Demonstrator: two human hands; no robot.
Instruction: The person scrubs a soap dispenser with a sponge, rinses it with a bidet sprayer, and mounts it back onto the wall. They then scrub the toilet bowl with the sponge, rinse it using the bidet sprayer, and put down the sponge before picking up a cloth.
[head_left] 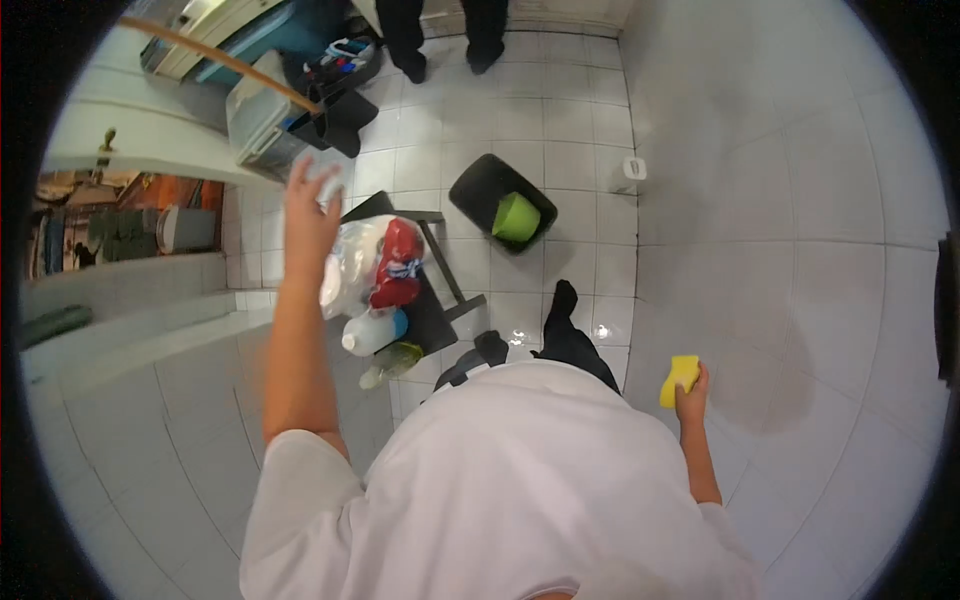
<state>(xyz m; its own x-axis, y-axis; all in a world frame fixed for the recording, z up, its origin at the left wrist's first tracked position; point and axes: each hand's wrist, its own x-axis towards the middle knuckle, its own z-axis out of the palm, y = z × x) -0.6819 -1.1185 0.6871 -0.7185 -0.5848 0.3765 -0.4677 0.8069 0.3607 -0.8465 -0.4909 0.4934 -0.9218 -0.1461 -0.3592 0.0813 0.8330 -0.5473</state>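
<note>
My right hand (690, 398) grips a yellow sponge (679, 378) close to the tiled wall on the right. On the left, my left hand (312, 215) is stretched forward with its fingers spread. Below and beside it stands a dark stool (428, 315). A clear plastic bag (350, 262), a red packet (397, 265), a white bottle with a blue cap (370, 331) and a bottle of yellowish-green liquid (390, 366) lie on or against the stool. A pale, shiny patch shows behind my left fingers; I cannot tell what it is.
A black basin (478, 188) with a green scoop (516, 217) sits on the tiled floor. Another person's legs (440, 30) stand at the far end. A wooden stick (225, 62) leans by a black bin (345, 118). A white container (631, 174) is by the right wall.
</note>
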